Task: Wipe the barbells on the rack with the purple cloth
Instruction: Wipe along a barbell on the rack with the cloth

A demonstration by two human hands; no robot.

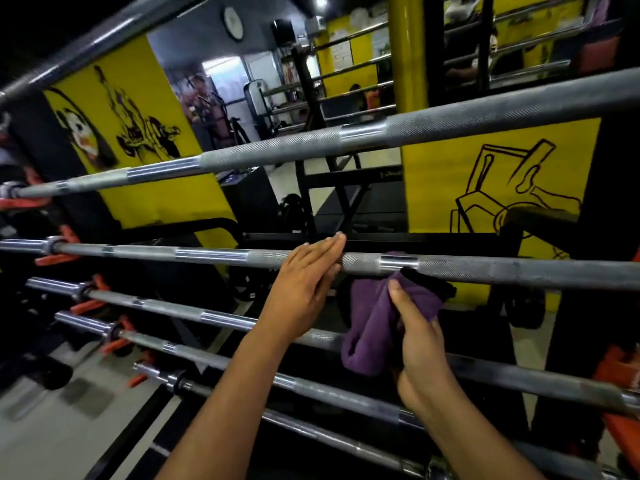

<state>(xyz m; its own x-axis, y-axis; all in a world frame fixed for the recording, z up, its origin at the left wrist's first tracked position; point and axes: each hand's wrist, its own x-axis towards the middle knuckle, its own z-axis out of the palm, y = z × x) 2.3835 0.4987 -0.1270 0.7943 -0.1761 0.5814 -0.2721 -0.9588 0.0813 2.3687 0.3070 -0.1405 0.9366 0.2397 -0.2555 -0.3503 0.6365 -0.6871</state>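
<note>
1. Where the purple cloth [377, 327] hangs bunched, its top edge meets the underside of the middle barbell [485, 270], beside a smooth ring in the knurling, and the rest droops in front of the bar below.
2. The right hand [420, 344] grips the cloth, fingers curled into the folds with one finger stretched up along it.
3. The left hand [304, 285] is flat and straight-fingered, holding nothing; its fingertips lie against the same bar just left of the cloth.
4. Around them, more barbells lie across the rack: an upper barbell [277, 150] above, and a lower barbell [194, 311] with others beneath it, seated on orange hooks [55, 258] at the left.
5. Risk, as I judge it: only a small part of the cloth touches steel, so a pass could miss the top of the bar.
6. The loose tail could snag on the bar underneath.
7. Pushing hard along the bar might roll it on its hooks, and the flat left hand has no real hold to stop that.
</note>
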